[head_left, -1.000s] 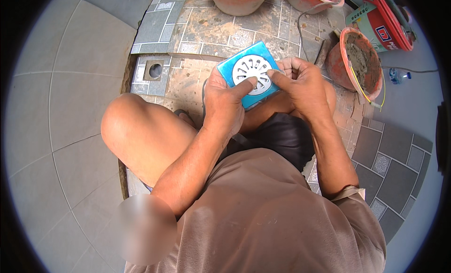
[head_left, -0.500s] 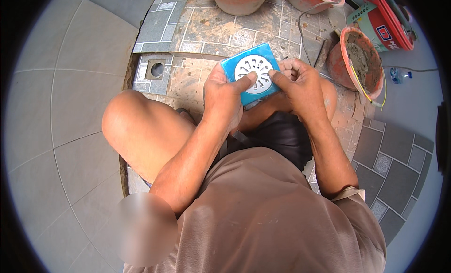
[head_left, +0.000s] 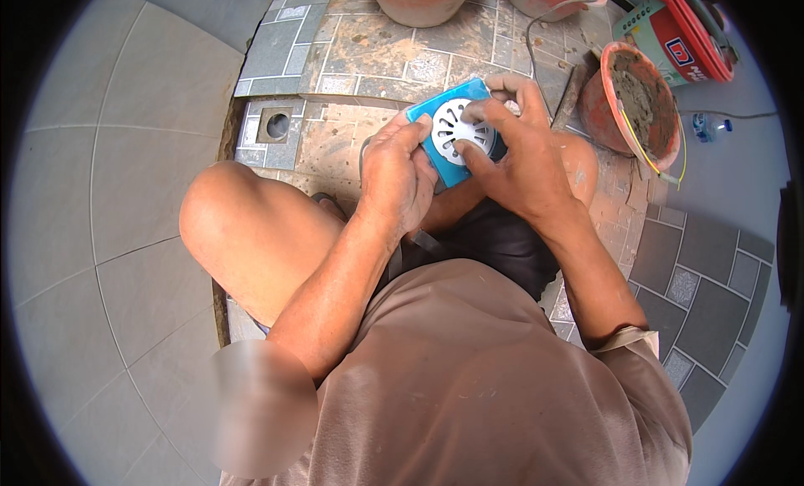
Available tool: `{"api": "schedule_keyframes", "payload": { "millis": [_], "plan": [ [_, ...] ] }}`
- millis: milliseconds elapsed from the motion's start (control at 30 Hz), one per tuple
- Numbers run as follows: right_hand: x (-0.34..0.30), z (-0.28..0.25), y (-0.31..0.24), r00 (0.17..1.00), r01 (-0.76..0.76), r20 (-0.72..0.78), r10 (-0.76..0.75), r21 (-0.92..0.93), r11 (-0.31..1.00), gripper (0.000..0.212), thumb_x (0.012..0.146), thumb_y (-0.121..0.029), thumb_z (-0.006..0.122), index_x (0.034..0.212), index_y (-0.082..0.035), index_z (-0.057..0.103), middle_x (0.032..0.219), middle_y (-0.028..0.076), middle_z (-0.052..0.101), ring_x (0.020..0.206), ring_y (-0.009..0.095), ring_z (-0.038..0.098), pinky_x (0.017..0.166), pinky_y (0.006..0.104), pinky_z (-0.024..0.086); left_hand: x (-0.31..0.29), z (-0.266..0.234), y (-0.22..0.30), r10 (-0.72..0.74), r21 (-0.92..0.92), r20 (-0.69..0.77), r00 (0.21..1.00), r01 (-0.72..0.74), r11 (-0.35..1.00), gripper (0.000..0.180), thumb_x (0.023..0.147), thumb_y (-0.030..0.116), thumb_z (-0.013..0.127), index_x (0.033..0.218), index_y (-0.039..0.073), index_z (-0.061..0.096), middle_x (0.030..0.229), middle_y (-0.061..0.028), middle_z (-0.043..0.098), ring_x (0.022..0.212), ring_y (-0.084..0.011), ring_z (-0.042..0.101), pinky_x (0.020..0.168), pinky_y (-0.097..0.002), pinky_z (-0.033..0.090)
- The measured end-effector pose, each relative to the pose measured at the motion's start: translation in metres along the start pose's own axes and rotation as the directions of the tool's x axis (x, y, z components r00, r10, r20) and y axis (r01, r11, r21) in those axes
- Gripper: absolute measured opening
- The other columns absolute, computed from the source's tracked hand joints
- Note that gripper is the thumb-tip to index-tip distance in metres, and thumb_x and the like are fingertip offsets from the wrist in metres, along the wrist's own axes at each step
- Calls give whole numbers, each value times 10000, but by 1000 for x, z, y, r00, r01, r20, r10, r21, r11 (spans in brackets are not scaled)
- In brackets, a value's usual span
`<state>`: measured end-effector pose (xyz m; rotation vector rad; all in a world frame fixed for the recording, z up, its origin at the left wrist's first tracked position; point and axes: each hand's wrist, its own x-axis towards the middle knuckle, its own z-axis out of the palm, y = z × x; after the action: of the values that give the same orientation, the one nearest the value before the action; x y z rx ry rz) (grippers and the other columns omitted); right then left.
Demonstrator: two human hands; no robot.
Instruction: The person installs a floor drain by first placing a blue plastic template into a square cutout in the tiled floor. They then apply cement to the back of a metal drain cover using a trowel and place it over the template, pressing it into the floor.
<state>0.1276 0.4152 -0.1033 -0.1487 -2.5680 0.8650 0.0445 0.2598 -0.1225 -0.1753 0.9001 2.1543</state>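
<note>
Above my crossed legs I hold a floor drain cover, a square plate (head_left: pixel 453 175) in blue film with a round white slotted grate (head_left: pixel 456 133) in its middle. My left hand (head_left: pixel 394 164) grips the plate by its left edge, the thumb lying on the face. Over the right part of the cover, my right hand (head_left: pixel 528 155) is curled, thumb and a fingertip on the grate and other fingers at the plate's upper right corner. To the left, a square hole with a round pipe opening (head_left: pixel 276 126) sits in the tiled floor.
An orange bucket (head_left: pixel 592 109) of wet mortar stands at right, beside a red-lidded paint pail (head_left: pixel 670 46) and a small plastic bottle (head_left: pixel 712 128). Two more tubs, one an orange basin (head_left: pixel 423 7), are at the far side. A cable (head_left: pixel 531 46) crosses the patterned tiles.
My right hand has shifted from the plate's right edge onto the grate, thumb and finger spread across it. The cover has turned and tilted slightly; my left thumb has slid toward its edge.
</note>
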Motion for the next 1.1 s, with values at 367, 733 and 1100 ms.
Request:
{"api": "schedule_keyframes", "payload": {
  "millis": [367, 733, 1100],
  "plan": [
    [0, -8, 15, 909, 346, 273, -313, -79, 935, 343, 771, -56, 842, 1089, -66, 717, 1199, 103, 644, 1190, 358, 601, 1004, 469, 490, 1, -9, -5, -100, 119, -76, 992, 109, 987, 177, 1086, 87, 516, 1165, -4, 646, 1024, -65, 692, 854, -91, 669, 734, -248, 550],
    [-7, 15, 13, 997, -35, -69, 39, 46, 998, 354, 866, -55, 820, 1178, -32, 656, 1098, 115, 639, 1049, 280, 634, 837, 419, 538, 8, -21, -2, -47, 391, -36, 998, 57, 919, 357, 948, -127, 560, 1285, -40, 639, 1146, -164, 739, 946, -166, 747, 742, -312, 614],
    [-13, 7, 37, 822, -568, 367, 435, 582, 582, 388, 913, -42, 804, 1247, 91, 659, 1050, 118, 792, 937, 121, 726, 814, 275, 579, 6, -13, -8, 48, 326, -18, 999, -40, 944, 446, 889, -189, 608, 1321, -78, 591, 1182, -205, 746, 1047, -261, 768, 937, -398, 644]
  ]
}}
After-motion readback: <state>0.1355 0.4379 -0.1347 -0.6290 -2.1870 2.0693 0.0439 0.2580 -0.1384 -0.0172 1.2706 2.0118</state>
